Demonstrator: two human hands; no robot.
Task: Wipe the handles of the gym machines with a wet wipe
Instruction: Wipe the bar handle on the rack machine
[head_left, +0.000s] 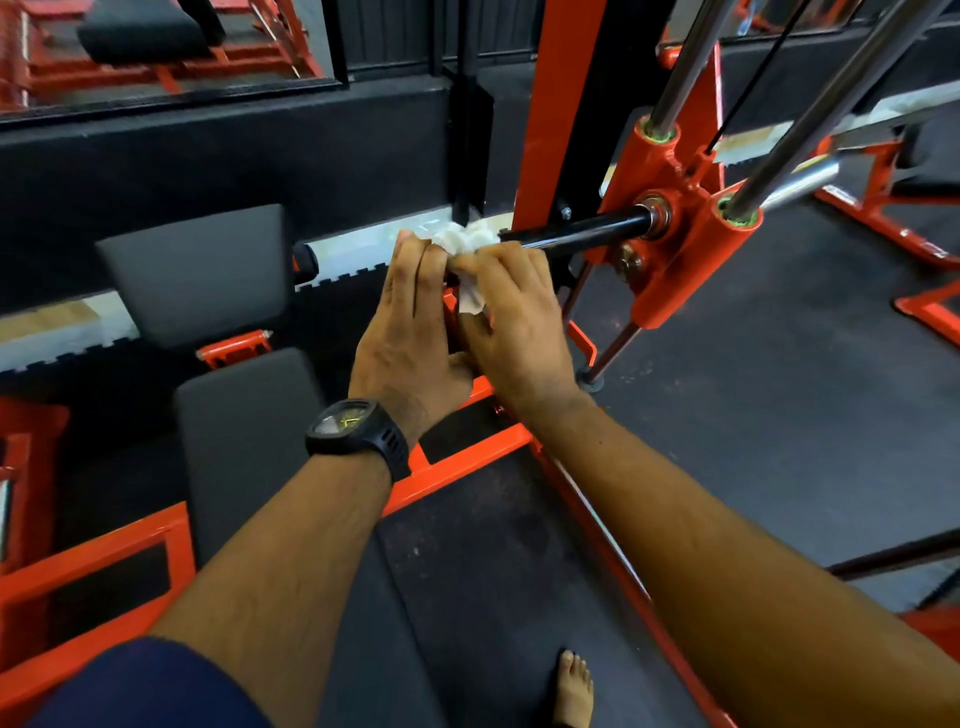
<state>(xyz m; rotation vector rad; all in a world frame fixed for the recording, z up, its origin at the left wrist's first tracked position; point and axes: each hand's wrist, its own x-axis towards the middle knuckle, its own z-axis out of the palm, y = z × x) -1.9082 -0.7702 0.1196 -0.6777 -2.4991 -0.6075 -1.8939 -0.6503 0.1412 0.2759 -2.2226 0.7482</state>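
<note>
Where the black bar (582, 231) ends: one white wet wipe (467, 241), bunched, gripped by right hand (514, 317); left hand (410, 322) just beside, fingers straight, touching the wipe.

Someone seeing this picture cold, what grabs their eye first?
At centre, the right hand grips a crumpled white wipe at the end of a black bar handle, the left hand touching it with straight fingers. To the right, the bright orange carriage rides on chrome guide rods. A black watch sits on the left wrist.
</note>
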